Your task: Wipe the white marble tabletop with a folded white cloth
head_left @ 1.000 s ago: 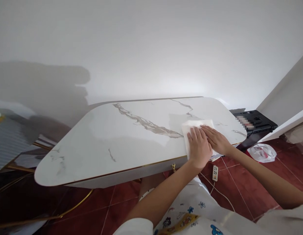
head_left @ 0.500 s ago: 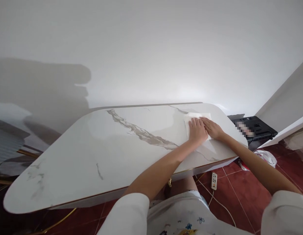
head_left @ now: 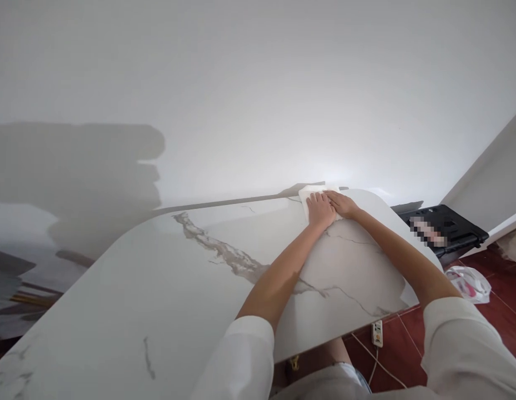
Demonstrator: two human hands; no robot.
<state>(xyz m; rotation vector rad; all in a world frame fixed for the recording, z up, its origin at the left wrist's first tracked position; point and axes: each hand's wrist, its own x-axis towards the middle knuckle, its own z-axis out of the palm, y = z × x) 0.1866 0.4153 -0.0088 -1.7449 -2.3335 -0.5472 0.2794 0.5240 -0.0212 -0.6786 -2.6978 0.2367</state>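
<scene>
A white cloth (head_left: 308,192) lies flat at the far edge of a white marble table (head_left: 191,278) with grey veins, close to the wall. My left hand (head_left: 319,210) presses flat on the cloth with fingers together. My right hand (head_left: 341,203) lies beside it, also flat on the cloth, its fingers partly overlapping the left hand. Both arms stretch far across the tabletop. Most of the cloth is hidden under the hands.
A white wall (head_left: 258,89) stands right behind the table. A black device (head_left: 449,229) sits low at the right. On the red tile floor (head_left: 503,311) lie a plastic bag (head_left: 468,282) and a white power strip (head_left: 377,333) with its cord.
Both hands have slid the cloth from the table's near right edge across to its far edge by the wall. I have leaned forward over the table.
</scene>
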